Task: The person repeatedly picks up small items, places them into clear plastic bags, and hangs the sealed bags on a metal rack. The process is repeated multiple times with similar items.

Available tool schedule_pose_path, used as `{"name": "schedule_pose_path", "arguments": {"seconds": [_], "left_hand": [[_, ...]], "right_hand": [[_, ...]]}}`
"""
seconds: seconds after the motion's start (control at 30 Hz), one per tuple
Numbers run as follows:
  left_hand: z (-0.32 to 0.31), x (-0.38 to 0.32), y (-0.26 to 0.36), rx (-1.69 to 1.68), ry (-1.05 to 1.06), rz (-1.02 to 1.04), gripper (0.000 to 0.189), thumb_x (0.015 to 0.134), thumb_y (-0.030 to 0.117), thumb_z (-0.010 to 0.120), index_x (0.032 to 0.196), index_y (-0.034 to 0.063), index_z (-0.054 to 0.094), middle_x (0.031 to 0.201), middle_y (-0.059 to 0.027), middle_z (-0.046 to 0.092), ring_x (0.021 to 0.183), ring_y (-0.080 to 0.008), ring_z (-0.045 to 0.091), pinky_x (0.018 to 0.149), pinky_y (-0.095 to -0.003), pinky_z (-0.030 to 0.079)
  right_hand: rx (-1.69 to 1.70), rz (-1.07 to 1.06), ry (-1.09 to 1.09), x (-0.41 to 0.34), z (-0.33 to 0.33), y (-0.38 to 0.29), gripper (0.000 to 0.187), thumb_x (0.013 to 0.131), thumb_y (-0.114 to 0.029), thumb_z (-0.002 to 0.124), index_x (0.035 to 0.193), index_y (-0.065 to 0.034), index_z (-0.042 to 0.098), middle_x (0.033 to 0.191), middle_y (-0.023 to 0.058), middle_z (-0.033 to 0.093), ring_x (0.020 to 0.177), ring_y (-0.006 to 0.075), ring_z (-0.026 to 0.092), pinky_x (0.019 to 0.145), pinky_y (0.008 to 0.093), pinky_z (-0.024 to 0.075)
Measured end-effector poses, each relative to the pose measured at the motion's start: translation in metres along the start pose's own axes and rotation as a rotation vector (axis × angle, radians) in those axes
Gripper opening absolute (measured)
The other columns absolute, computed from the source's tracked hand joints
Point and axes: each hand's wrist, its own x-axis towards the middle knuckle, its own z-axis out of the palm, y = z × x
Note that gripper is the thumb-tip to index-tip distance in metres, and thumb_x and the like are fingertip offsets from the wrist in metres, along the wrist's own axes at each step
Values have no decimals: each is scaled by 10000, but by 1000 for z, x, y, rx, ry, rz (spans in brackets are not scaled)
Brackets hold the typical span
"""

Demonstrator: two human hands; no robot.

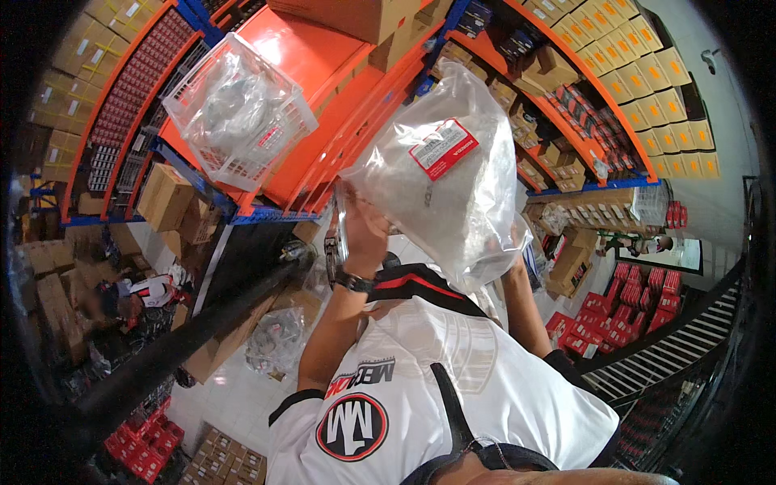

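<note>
A large clear plastic bag (461,200) with a red and white Honda label is held up before my chest; its contents are pale and hard to make out. My left hand (367,236), with a dark watch at the wrist, grips the bag's lower left side. At the bag's lower right, my right hand (514,250) holds it, mostly hidden behind the plastic. To the left of the bag, a white plastic crate (288,148) with clear-bagged parts in it rests on an orange shelf (339,51).
Orange and blue racks with cartons (658,103) surround me. A dark rail (200,327) crosses at lower left, with a person (154,291) beyond it. Bagged parts (276,339) lie low on the left. Red boxes (612,315) are stacked at right, near a railing (679,339).
</note>
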Motion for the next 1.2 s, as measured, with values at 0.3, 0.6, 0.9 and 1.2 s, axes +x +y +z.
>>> {"name": "schedule_pose_path", "arguments": {"seconds": [0.3,0.6,0.9,1.2], "left_hand": [[1,16,78,937,-405,69,383,1021,374,593,1079,10,697,944,48,655,814,-56,571,749,-240,459],[-11,13,18,707,34,471,492,1065,424,486,1098,-38,652,981,-15,646,875,-100,540,800,-271,435],[-44,-9,7,549,-253,-170,456,1033,341,566,1339,2,554,1212,-40,652,1065,-138,595,938,-296,470],[-72,-9,17,898,-179,182,257,1047,221,548,1125,4,662,1045,2,642,897,-97,569,747,-273,473]], "right_hand": [[-419,-210,-316,-3,59,-75,819,777,-365,822,1405,37,483,1176,128,649,1063,236,639,881,392,550],[-682,-132,-171,-25,106,-91,831,723,-161,871,1440,-32,470,1179,89,633,1050,213,631,923,388,524],[154,-17,4,13,55,-38,559,931,-150,633,1436,-35,424,1297,130,567,1054,261,636,894,401,568],[-486,-114,-56,-12,74,-69,605,888,-372,739,1325,-5,537,1182,121,616,1063,224,591,925,379,491]]}}
